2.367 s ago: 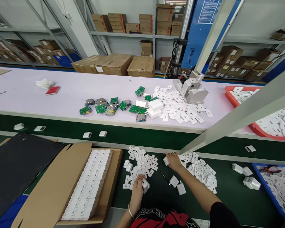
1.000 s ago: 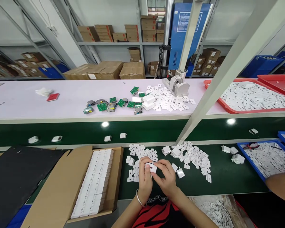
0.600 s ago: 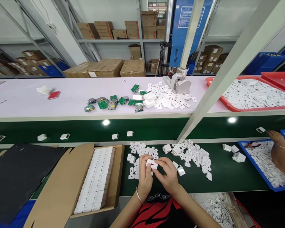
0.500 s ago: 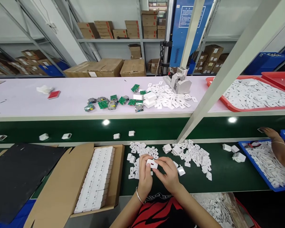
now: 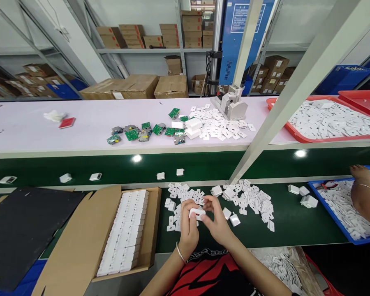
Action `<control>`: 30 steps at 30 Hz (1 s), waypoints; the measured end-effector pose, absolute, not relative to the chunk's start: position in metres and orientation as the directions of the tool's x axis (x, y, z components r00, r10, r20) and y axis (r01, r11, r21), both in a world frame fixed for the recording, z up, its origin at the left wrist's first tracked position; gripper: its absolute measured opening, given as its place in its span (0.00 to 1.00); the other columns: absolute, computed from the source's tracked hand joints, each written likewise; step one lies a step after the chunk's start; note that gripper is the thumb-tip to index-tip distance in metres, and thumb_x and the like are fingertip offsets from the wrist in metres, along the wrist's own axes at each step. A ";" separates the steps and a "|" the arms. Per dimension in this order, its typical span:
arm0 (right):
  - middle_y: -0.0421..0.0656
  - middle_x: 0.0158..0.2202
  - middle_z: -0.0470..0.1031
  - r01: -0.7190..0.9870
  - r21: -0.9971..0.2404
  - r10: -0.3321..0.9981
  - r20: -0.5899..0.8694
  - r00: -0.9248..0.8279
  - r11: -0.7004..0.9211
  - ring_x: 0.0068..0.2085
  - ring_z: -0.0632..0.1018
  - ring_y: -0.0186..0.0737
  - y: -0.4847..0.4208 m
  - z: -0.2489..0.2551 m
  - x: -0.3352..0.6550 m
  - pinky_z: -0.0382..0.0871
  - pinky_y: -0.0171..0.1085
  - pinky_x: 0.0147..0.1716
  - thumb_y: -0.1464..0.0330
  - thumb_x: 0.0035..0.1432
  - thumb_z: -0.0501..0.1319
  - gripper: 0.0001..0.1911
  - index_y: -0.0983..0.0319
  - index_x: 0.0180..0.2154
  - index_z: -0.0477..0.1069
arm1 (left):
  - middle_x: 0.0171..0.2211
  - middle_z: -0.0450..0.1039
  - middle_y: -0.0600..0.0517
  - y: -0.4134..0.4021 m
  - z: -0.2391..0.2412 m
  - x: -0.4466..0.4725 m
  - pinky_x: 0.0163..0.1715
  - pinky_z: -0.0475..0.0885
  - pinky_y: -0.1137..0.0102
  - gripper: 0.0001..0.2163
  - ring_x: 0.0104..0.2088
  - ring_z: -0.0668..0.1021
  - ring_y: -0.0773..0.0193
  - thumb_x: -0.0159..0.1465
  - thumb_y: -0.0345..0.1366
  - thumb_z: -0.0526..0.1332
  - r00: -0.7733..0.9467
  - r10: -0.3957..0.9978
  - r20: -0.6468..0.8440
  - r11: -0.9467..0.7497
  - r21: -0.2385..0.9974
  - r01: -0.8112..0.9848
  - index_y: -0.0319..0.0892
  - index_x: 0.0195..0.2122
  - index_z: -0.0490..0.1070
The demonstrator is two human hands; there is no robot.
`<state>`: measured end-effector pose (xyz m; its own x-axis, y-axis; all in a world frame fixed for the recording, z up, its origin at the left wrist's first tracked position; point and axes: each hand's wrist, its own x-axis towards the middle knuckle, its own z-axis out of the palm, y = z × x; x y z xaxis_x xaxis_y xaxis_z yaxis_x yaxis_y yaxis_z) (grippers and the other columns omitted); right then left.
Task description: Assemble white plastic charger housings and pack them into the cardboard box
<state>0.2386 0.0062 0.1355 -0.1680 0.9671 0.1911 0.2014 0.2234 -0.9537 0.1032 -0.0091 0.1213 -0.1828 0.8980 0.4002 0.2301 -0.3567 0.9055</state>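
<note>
My left hand (image 5: 189, 224) is closed round a small white charger case (image 5: 197, 213) with a dark slot in its face. My right hand (image 5: 216, 220) is at the case's right end, thumb close against it and index finger raised apart. Under and behind the hands lies a pile of white plates (image 5: 185, 193). To the right is a second spread of white plates (image 5: 255, 201), with white cases (image 5: 234, 220) near my right wrist.
An open carton (image 5: 154, 230) of stacked white cases stands left, beside a black sheet (image 5: 27, 234). White units ride the green belt (image 5: 203, 164) ahead. A slanted post (image 5: 283, 107) crosses the view. Another person's hand (image 5: 360, 174) is above a blue tray (image 5: 329, 211) at right.
The units on the belt have shifted right. My right index finger has lifted off the case, and the case has tipped slightly. The other person's hand has moved right, away from the belt.
</note>
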 end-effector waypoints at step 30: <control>0.41 0.36 0.73 0.210 -0.939 0.931 0.202 -0.304 0.273 0.34 0.75 0.40 0.009 0.140 0.236 0.76 0.38 0.38 0.58 0.72 0.57 0.15 0.57 0.55 0.68 | 0.49 0.72 0.44 -0.012 0.127 0.068 0.50 0.73 0.61 0.21 0.50 0.74 0.55 0.78 0.47 0.47 0.056 0.964 0.261 -0.267 0.947 0.178 0.47 0.55 0.77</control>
